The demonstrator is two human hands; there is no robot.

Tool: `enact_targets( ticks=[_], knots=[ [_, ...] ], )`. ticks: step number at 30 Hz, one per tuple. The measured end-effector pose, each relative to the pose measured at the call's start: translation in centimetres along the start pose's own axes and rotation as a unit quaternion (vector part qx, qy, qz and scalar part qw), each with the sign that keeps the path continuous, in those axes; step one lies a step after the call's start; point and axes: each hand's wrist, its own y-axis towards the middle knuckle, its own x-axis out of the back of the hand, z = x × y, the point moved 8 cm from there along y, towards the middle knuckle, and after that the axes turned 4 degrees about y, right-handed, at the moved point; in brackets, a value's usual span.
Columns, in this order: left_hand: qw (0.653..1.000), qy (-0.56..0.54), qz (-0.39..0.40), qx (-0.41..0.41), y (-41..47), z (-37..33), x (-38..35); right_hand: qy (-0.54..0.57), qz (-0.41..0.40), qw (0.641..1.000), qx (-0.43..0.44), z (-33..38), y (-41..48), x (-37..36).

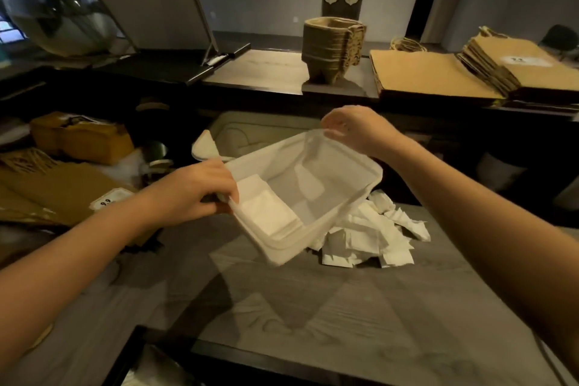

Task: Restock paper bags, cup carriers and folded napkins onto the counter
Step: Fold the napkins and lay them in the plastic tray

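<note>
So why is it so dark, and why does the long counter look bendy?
In the head view the room is dimly lit, so the white tub that the left hand and right hand hold looks brightest; the wide lens curves the counter; the arms cast soft shadows on the grey table.

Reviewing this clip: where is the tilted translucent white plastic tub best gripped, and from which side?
Grip the tub by its protruding rim at opposite ends, one hand from each side, as the left hand and right hand do; its smooth sloping walls likely offer little purchase.
</note>
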Motion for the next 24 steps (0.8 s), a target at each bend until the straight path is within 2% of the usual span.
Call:
enact_targets(
  ticks=[4, 11, 17, 24],
  knots=[
    [0.999, 0.0, 0.04, -0.02, -2.7, 0.1, -4.1, 0.024, 0.041, 0.998, -0.045, -2.0, -2.5, -4.2],
    [0.995, -0.021, 0.081, 0.062, -6.3, 3.9, -8.7, 0.069, 0.143, 0.98, -0.123, -3.3, -6.1, -11.9],
    [0.996, 0.022, 0.06, 0.06, -9.6, 5.1, -11.4, 0.099, 0.162, 0.976, -0.108, -3.0, -8.0, -15.8],
    [0.992, 0.099, 0.053, 0.053, -11.3, 2.7, -13.8, 0.103, 0.166, 0.978, -0.074, -1.4, -8.0, -17.4]
  ],
)
